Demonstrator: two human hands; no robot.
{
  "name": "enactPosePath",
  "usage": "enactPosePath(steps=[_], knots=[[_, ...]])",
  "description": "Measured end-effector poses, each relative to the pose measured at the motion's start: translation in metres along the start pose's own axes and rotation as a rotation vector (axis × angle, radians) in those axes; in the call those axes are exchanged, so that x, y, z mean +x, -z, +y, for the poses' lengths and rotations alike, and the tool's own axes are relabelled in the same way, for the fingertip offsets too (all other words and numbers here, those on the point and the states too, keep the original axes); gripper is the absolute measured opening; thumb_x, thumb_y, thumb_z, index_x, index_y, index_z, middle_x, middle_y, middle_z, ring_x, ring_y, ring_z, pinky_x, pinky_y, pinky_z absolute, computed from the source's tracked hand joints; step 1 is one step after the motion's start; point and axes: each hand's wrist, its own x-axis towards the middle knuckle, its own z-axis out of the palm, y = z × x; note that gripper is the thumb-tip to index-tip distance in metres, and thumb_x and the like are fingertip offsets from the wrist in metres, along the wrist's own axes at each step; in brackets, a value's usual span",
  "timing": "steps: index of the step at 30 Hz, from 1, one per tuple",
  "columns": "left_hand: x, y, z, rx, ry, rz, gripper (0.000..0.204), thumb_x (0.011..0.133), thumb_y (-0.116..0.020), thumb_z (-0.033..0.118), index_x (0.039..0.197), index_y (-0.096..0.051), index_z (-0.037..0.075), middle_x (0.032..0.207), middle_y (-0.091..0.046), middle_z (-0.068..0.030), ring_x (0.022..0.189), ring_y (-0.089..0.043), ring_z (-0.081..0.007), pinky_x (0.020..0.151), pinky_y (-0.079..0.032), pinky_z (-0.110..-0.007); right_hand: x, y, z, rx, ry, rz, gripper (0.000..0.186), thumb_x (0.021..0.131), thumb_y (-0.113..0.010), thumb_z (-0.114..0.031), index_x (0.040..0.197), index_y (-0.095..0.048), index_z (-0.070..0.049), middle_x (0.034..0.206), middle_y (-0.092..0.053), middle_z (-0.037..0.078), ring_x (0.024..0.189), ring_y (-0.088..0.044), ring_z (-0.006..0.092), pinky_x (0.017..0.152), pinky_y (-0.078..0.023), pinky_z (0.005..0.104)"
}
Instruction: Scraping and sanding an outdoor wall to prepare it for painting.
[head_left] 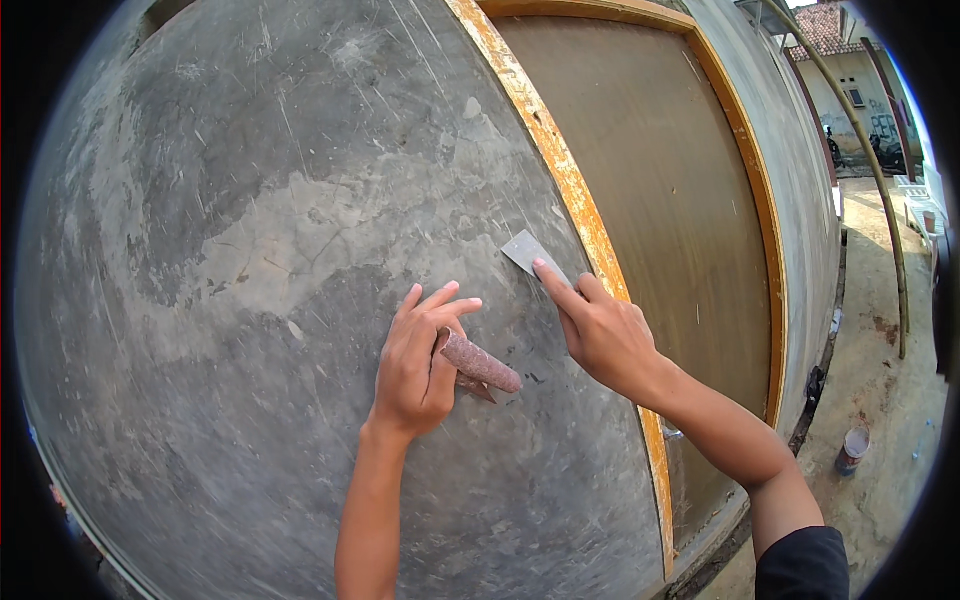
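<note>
My right hand (615, 335) grips a putty knife (528, 252), its index finger stretched along the flat metal blade. The blade's end lies at or close to the grey wall (220, 420), left of the door frame. My left hand (408, 370) is lower and further left, with several fingertips stretched up towards the wall. Between its thumb and palm sits a curled piece of reddish-brown sandpaper (480, 362), rolled into a tube with a loose edge below. Paler patches and scratches mark the wall around both hands. The knife's handle is hidden inside my right hand.
A wooden door frame (545, 135) with worn orange-yellow paint stands right of the hands, around a brown door panel (650, 170). On the concrete path (880, 400) at the right is a small paint can (853, 450). A thin bent pole (880, 180) rises behind it.
</note>
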Motion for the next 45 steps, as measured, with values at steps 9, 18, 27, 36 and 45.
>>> enactPosePath(steps=[9, 18, 27, 36, 45], knots=[[0.000, -0.006, 0.001, 0.151, -0.085, -0.001, 0.027, 0.085, -0.044, 0.007, 0.105, -0.061, 0.005, 0.104, -0.070, -0.0056, 0.122, -0.060, -0.0344, 0.114, -0.029, -0.052, 0.003, -0.008, 0.001, -0.025, 0.020, 0.034, 0.062, 0.092, -0.059, -0.006, 0.149, -0.042, -0.022, 0.079, -0.050, 0.010, 0.056, -0.054, 0.0286, 0.050, -0.047, 0.0411], [-0.002, -0.009, 0.002, 0.167, -0.098, -0.016, 0.028, 0.085, -0.045, 0.008, 0.106, -0.063, 0.005, 0.098, -0.070, -0.0046, 0.120, -0.061, -0.0317, 0.114, -0.030, -0.051, 0.000, -0.004, 0.018, -0.109, -0.045, -0.012, 0.061, 0.093, -0.057, -0.006, 0.149, -0.042, -0.024, 0.079, -0.051, 0.011, 0.059, -0.056, 0.0289, 0.050, -0.045, 0.0405], [-0.003, -0.008, 0.003, 0.158, -0.073, 0.004, 0.034, 0.083, -0.045, 0.008, 0.109, -0.066, 0.005, 0.084, -0.067, -0.0045, 0.118, -0.063, -0.0312, 0.114, -0.030, -0.051, -0.009, -0.010, 0.027, -0.062, -0.154, -0.034, 0.056, 0.096, -0.054, -0.010, 0.149, -0.042, -0.021, 0.081, -0.054, 0.014, 0.064, -0.057, 0.0336, 0.059, -0.047, 0.0457], [-0.004, -0.007, 0.003, 0.160, -0.074, 0.021, 0.031, 0.082, -0.045, 0.008, 0.105, -0.066, 0.006, 0.081, -0.065, -0.0047, 0.114, -0.065, -0.0312, 0.114, -0.031, -0.051, -0.003, -0.005, 0.048, 0.013, -0.050, -0.016, 0.050, 0.100, -0.056, -0.019, 0.148, -0.043, -0.019, 0.075, -0.054, 0.014, 0.064, -0.057, 0.0323, 0.061, -0.048, 0.0447], [-0.005, -0.005, 0.001, 0.158, -0.076, 0.030, 0.029, 0.082, -0.046, 0.009, 0.103, -0.066, 0.006, 0.082, -0.066, -0.0047, 0.111, -0.066, -0.0309, 0.113, -0.031, -0.051, 0.004, -0.004, 0.058, 0.080, 0.060, 0.042, 0.048, 0.100, -0.058, -0.024, 0.146, -0.047, -0.017, 0.074, -0.058, 0.015, 0.066, -0.059, 0.0314, 0.063, -0.048, 0.0433]])
